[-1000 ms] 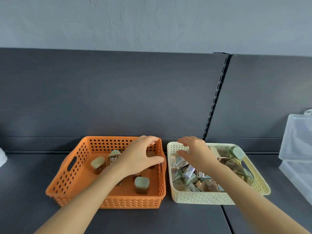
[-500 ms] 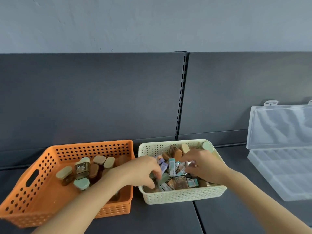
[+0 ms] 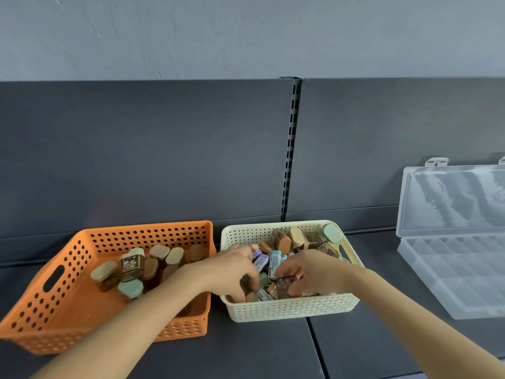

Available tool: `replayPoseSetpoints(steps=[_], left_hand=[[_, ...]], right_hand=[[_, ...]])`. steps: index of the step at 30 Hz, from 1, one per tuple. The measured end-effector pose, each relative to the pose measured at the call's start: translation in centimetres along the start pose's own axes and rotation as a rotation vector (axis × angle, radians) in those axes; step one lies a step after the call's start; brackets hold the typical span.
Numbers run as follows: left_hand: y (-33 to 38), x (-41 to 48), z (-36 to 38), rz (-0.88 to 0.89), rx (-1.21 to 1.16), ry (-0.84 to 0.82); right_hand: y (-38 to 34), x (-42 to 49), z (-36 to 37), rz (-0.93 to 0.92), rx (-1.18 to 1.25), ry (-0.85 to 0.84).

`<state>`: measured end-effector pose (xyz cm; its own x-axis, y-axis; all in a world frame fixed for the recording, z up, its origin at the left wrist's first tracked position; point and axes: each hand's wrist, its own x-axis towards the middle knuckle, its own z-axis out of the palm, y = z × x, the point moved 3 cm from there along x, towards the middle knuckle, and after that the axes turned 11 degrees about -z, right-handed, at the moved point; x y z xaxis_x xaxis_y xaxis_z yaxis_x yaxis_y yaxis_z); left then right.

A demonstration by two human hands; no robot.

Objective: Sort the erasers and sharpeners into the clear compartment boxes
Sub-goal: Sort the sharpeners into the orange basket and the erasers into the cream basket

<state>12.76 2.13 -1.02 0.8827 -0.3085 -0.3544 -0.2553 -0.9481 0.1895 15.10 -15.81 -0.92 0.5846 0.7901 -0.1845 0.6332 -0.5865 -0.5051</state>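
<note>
A cream basket (image 3: 289,310) in the middle holds a mixed pile of pastel erasers (image 3: 274,262) and brown, green-capped sharpeners (image 3: 284,242). Both my hands are down in that pile. My left hand (image 3: 232,269) curls its fingers round a dark brown sharpener (image 3: 245,284) at the basket's near left. My right hand (image 3: 314,270) pinches a clear brown sharpener (image 3: 281,287) between fingers and thumb. The orange basket (image 3: 147,228) on the left holds several sharpeners (image 3: 131,262). A clear compartment box (image 3: 459,272) lies at the right with its lid (image 3: 453,198) up.
Everything stands on a dark grey shelf (image 3: 259,351) with a dark back panel and a slotted upright (image 3: 289,149) behind the baskets. The orange basket is tilted, its left end raised. Bare shelf lies between the cream basket and the clear box.
The view swung right, bringing the clear box into sight. My left hand moved from the orange basket into the cream one, and both hands sank deeper into the pile.
</note>
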Motion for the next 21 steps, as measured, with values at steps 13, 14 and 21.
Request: replayPoseSetpoints(steps=[13, 14, 21], left_hand=[[-2.6, -2.1, -2.5, -0.016, -0.514, 0.238], [-3.0, -2.5, -2.5, -0.028, -0.52, 0.275], [-7.7, -6.8, -3.2, -0.172, -0.521, 0.565]], right_hand=[[0.1, 0.1, -1.1, 0.073, 0.552, 0.313], [-0.4, 0.1, -1.5, 0.064, 0.629, 0.352], [-4.3, 3.4, -1.7, 0.023, 0.918, 0.486]])
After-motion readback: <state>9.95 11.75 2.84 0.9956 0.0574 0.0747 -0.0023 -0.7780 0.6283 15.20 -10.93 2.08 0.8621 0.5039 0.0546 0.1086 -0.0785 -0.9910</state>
